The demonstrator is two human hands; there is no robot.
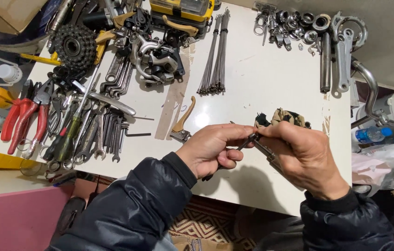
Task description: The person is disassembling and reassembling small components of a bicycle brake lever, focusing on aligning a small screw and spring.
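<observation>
My left hand [213, 148] and my right hand [301, 153] meet above the near edge of a white table [262, 83]. Together they pinch a small dark metal part [252, 139], a thin rod-like piece held between the fingertips of both hands. A silver metal piece [271, 157] sticks out under my right palm. Just behind my right hand lies a crumpled tan and black rag [286, 117]. A brake lever with a tan handle [182, 123] rests on the table a little left of my left hand.
Red-handled pliers [25, 118], wrenches and hex keys [99, 135] crowd the table's left side. A cog cluster [72, 46], brake parts [153, 58], a spoke bundle [216, 53], rings and cranks [327, 37] lie at the back. A bottle [373, 135] stands right.
</observation>
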